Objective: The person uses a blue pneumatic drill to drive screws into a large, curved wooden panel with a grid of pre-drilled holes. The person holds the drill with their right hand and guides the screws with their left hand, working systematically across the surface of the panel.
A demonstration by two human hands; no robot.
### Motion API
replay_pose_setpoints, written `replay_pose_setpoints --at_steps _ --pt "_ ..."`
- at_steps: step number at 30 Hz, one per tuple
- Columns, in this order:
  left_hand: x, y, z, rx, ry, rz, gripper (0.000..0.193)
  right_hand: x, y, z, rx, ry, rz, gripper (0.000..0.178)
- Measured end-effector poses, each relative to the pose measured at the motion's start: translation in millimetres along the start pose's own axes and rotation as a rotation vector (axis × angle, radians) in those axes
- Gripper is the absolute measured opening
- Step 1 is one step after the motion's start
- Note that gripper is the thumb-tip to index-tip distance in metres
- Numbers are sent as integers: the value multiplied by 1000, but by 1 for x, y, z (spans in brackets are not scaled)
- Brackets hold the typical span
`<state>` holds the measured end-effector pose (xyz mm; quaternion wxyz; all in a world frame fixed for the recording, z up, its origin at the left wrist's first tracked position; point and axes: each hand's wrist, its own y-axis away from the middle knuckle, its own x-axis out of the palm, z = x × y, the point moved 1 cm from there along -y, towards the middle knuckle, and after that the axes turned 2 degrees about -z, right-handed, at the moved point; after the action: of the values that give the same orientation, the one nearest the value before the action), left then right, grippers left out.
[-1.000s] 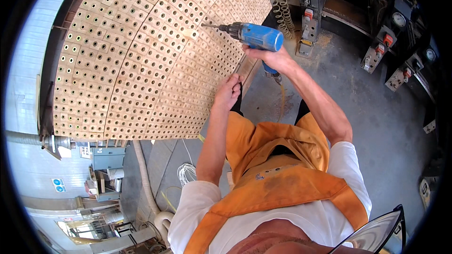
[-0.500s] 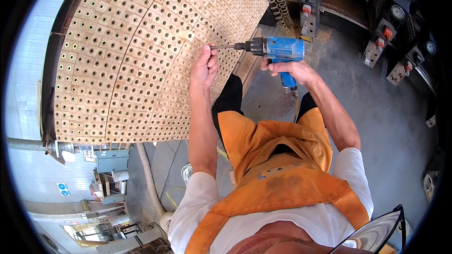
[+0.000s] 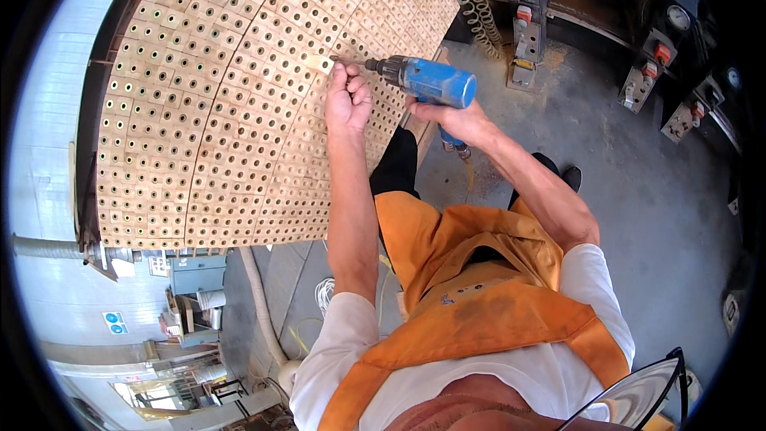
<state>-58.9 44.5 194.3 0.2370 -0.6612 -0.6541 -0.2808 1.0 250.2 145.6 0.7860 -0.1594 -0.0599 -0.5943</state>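
Note:
My right hand (image 3: 455,118) is wrapped round the handle of a blue air drill (image 3: 437,81), held level with its black chuck toward the left. From the chuck a long thin bit (image 3: 349,61) reaches over the panel of small wooden blocks (image 3: 239,112), each with a dark round hole. My left hand (image 3: 348,104) is closed, thumb and fingertips pinched just at the bit's front part; whatever they hold is too small to make out. By the bit's tip, one paler wooden block (image 3: 317,62) stands out on the panel.
Coiled air hose (image 3: 483,24) hangs beyond the panel's right corner. Machine brackets with red knobs (image 3: 661,54) and a gauge (image 3: 677,17) line the far right. A ribbed duct hose (image 3: 262,303) and a white cable coil (image 3: 324,294) lie on the floor at left.
The drill has moved left and tilts slightly, its bit now over the panel by the paler block. My left hand has shifted a little away from me with it.

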Motion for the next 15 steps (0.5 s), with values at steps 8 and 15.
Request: replay_pose_setpoints --at_steps 8,15 --pt "-64 41 48 -223 55 -239 16 5 -8 26 -103 318 1 35" --pt "-109 117 120 -657 66 -288 14 7 -10 24 -97 315 -11 39"
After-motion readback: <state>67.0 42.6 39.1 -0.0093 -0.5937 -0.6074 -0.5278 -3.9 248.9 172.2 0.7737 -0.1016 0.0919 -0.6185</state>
